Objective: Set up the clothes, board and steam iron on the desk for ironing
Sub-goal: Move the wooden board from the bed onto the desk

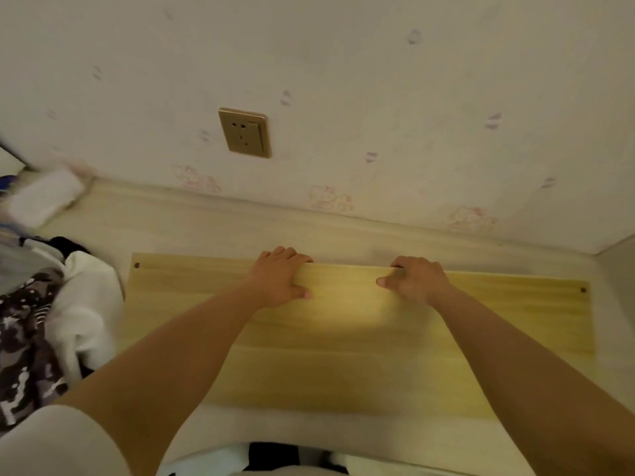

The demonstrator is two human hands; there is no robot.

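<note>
A pale yellow wooden board [360, 341] lies flat on the light desk [206, 228], its long side parallel to the wall. My left hand [280, 274] grips the board's far edge near the middle, fingers curled over it and thumb on top. My right hand [417, 280] holds the same far edge a little to the right, in the same grip. A heap of clothes [51, 310], white and dark camouflage-patterned, sits on the desk just left of the board. No steam iron is visible.
A gold wall socket [244, 132] sits on the wallpapered wall above the desk's back edge. A white folded item [44, 197] lies at the far left by the wall. The desk ends at a side wall on the right [618, 262].
</note>
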